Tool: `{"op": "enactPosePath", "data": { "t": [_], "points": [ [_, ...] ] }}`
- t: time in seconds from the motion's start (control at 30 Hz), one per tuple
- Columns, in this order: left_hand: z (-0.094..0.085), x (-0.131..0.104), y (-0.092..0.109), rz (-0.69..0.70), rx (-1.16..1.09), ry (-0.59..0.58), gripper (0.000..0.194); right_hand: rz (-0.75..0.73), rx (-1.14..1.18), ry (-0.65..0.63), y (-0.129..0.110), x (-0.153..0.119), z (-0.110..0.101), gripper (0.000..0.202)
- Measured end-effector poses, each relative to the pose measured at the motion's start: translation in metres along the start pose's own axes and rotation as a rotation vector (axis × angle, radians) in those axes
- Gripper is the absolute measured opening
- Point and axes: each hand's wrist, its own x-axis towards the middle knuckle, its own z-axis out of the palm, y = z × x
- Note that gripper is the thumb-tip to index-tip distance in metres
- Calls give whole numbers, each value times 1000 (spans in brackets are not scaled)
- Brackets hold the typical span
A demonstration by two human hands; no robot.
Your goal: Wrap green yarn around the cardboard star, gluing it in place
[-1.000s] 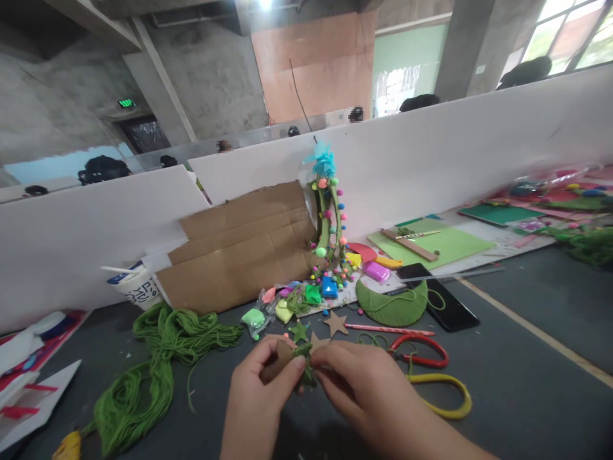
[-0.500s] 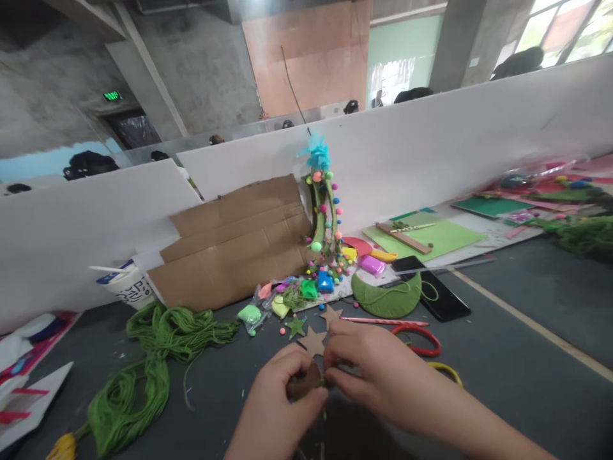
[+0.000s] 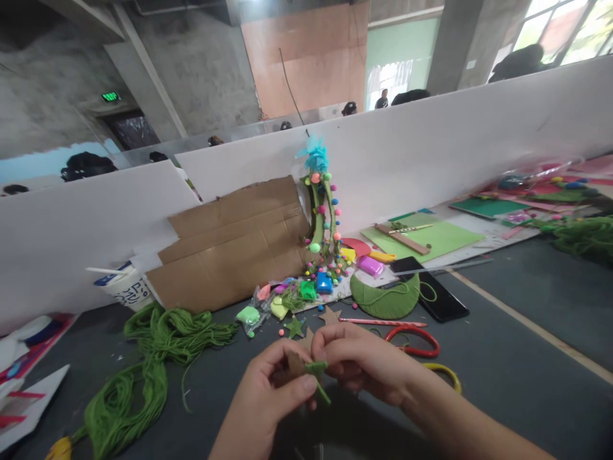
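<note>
left hand (image 3: 261, 393) pinches a small brown cardboard piece (image 3: 295, 364) between thumb and fingers. its green yarn-wrapped arm (image 3: 317, 367) points toward the right hand (image 3: 366, 359), nearer that end, fingertips pressed together; whether they grip yarn is unclear.

Cardboard (image 3: 239, 255) behind yarn (image 3: 191, 338), scissors (image 3: 421, 353) right

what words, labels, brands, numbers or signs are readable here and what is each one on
None can be read for certain.
White cup: dark lettering, too blurred and stylised to make out.
Lit green sign above the doorway: characters too small and blurred to read.
</note>
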Motion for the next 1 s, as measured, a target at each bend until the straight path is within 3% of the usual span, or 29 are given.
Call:
{"op": "enactPosePath", "data": {
  "t": [0.13,0.43,0.53,0.63,0.73,0.87,1.0],
  "points": [
    [6,-2,5,-52,-137,119,13,-54,78,64,1,-2,8,12],
    [10,-2,5,-56,-186,228,15,-151,-5,175,4,0,11,15],
    [8,0,5,-10,-123,260,15,-296,-276,285,4,-2,17,11],
    [4,2,6,50,21,279,13,-554,-823,409,7,-5,25,15],
    [-1,3,6,83,258,327,11,-657,-1224,406,12,-9,30,18],
    [-2,5,5,135,597,326,8,-605,-1353,321,8,-15,31,16],
    [2,4,3,174,727,208,10,-552,-1310,318,-5,-24,26,13]
  ]
}}
